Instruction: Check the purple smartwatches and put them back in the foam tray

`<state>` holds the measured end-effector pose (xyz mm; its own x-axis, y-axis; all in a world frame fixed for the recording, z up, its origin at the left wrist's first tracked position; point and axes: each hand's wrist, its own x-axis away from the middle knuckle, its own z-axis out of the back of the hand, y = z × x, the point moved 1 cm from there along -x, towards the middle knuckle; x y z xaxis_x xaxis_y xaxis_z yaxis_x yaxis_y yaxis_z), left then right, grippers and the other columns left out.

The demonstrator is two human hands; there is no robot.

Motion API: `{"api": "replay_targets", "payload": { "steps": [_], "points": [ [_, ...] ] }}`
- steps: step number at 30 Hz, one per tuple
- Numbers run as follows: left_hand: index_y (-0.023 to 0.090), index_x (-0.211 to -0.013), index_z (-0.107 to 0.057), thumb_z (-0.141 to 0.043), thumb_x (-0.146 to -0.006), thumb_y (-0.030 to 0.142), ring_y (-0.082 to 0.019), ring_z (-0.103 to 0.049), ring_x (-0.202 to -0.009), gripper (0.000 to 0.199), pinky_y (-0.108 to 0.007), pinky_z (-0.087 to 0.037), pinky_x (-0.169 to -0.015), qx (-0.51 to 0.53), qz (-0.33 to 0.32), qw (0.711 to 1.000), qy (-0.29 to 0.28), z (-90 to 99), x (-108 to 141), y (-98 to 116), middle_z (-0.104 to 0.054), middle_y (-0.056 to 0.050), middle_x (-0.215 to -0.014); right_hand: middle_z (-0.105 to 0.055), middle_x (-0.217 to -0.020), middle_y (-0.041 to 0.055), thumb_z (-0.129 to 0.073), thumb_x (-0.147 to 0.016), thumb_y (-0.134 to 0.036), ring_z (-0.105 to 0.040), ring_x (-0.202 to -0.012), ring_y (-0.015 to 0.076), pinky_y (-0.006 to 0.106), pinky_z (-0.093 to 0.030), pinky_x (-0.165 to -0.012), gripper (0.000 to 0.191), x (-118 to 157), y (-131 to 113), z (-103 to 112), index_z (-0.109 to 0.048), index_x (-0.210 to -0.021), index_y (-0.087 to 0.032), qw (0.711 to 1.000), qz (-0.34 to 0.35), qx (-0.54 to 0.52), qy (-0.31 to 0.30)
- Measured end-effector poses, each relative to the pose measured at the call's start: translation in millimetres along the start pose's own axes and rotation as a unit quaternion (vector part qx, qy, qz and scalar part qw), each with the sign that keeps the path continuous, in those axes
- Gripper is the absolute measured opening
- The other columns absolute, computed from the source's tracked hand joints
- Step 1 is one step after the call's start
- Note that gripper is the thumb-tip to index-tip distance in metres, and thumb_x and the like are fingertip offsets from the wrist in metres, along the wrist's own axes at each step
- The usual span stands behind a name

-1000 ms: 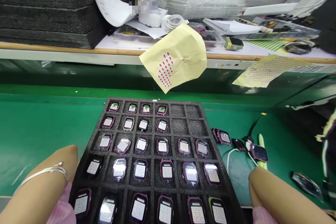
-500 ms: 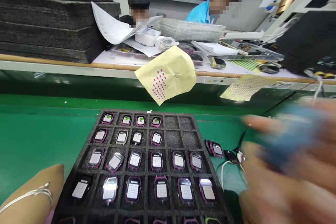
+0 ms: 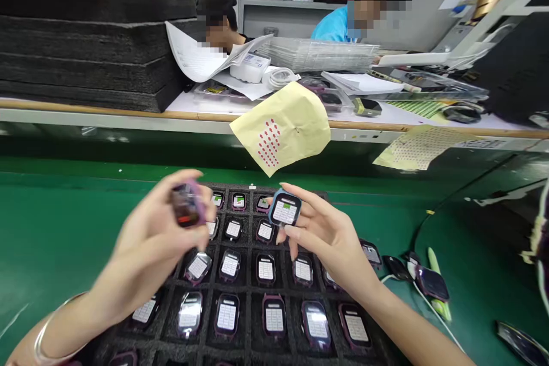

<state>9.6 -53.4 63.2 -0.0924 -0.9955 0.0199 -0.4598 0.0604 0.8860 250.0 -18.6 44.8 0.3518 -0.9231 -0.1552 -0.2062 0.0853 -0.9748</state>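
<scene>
My left hand [image 3: 156,229] is closed on a purple-rimmed watch case [image 3: 187,204], blurred by motion, over the left side of the black foam tray [image 3: 253,291]. To its right, my right hand [image 3: 319,226] pinches a blue-rimmed watch [image 3: 285,208] between thumb and fingers. That watch's lit screen shows white with a green patch and faces the camera. Beneath both hands, the tray's compartments hold rows of watches, mostly purple-rimmed with lit white screens, such as one watch [image 3: 274,315] near the front. My hands and forearms hide part of the tray.
Right of the tray lie a watch [image 3: 432,283] on a green strip, cables and a dark watch [image 3: 521,343]. A shelf edge [image 3: 206,117] crosses behind, with stacked black foam [image 3: 86,46] and hanging yellow paper [image 3: 285,126]. Two people [image 3: 332,23] are beyond.
My left hand has risen over the tray and now has a purple-rimmed watch case in it. My right hand has moved left from the right edge to above the tray, bringing the blue-rimmed watch.
</scene>
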Motion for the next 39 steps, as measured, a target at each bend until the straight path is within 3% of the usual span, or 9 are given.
{"api": "replay_targets", "payload": {
  "steps": [4, 7, 17, 26, 30, 35, 39],
  "points": [
    [0.017, -0.118, -0.049, -0.067, -0.072, 0.006, -0.014, -0.060, -0.079, 0.051, -0.026, -0.051, -0.073, 0.029, 0.154, 0.986, -0.059, -13.6, -22.8, -32.9, -0.062, -0.006, -0.091, -0.063, -0.088, 0.0058, -0.064, -0.085, -0.009, -0.062, -0.067, 0.0168, 0.023, -0.052, -0.049, 0.048, -2.1, 6.8, -0.3, -0.053, -0.130, -0.021, 1.000, -0.008, 0.005, -0.004],
    [0.016, -0.119, -0.045, -0.064, -0.073, 0.003, -0.018, -0.062, -0.092, 0.052, -0.031, -0.050, -0.085, 0.018, 0.174, 0.981, -0.082, -14.8, -32.1, -50.7, -0.064, -0.009, -0.101, -0.065, -0.089, 0.0061, -0.063, -0.086, -0.009, -0.063, -0.068, 0.0168, 0.023, -0.052, -0.049, 0.047, -2.5, 9.7, -1.0, -0.053, -0.130, -0.021, 1.000, -0.012, 0.007, -0.010],
    [0.018, -0.116, -0.041, -0.062, -0.082, 0.014, -0.012, -0.059, -0.078, 0.040, -0.024, -0.055, -0.065, -0.092, 0.021, 0.990, -0.104, -9.4, -42.1, -73.9, -0.060, -0.003, -0.092, -0.068, -0.092, 0.0075, -0.061, -0.089, -0.012, -0.064, -0.070, 0.0172, 0.022, -0.050, -0.050, 0.043, -3.9, 14.3, 3.0, -0.054, -0.131, -0.021, 1.000, -0.006, 0.003, -0.027],
    [0.021, -0.118, -0.043, -0.057, -0.077, 0.004, -0.015, -0.059, -0.089, 0.046, -0.028, -0.056, -0.073, -0.074, 0.031, 0.985, -0.155, -8.6, -37.1, -76.1, -0.059, -0.003, -0.097, -0.065, -0.081, 0.0027, -0.064, -0.088, -0.018, -0.056, -0.054, 0.0105, 0.019, -0.041, -0.042, 0.028, -4.8, 16.3, 1.2, -0.064, -0.115, -0.022, 0.994, 0.021, 0.102, 0.035],
    [0.020, -0.119, -0.044, -0.055, -0.082, 0.011, -0.016, -0.059, -0.087, 0.039, -0.028, -0.056, -0.073, -0.058, 0.026, 0.984, -0.167, -10.3, -35.4, -73.2, -0.059, -0.003, -0.093, -0.063, -0.078, 0.0011, -0.066, -0.087, -0.016, -0.052, -0.049, 0.0085, 0.020, -0.039, -0.042, 0.023, -6.5, 14.5, 1.6, -0.067, -0.109, -0.023, 0.990, 0.027, 0.131, 0.054],
    [0.019, -0.119, -0.045, -0.053, -0.090, 0.025, -0.017, -0.060, -0.088, 0.031, -0.029, -0.057, -0.069, -0.080, 0.009, 0.986, -0.144, -9.8, -37.1, -70.4, -0.060, -0.006, -0.095, -0.058, -0.066, -0.0010, -0.061, -0.091, -0.024, -0.053, -0.051, 0.0115, 0.019, -0.040, -0.041, 0.028, -4.8, 13.0, 6.6, -0.064, -0.119, -0.027, 0.992, 0.015, 0.122, 0.024],
    [0.016, -0.117, -0.045, -0.052, -0.090, 0.025, -0.016, -0.060, -0.082, 0.029, -0.028, -0.058, -0.065, -0.100, 0.003, 0.987, -0.123, -9.1, -40.2, -69.4, -0.060, -0.006, -0.093, -0.064, -0.079, 0.0024, -0.063, -0.089, -0.018, -0.057, -0.059, 0.0131, 0.019, -0.044, -0.044, 0.039, -1.8, 11.4, 5.9, -0.059, -0.126, -0.027, 0.997, -0.003, 0.075, -0.007]
  ]
}}
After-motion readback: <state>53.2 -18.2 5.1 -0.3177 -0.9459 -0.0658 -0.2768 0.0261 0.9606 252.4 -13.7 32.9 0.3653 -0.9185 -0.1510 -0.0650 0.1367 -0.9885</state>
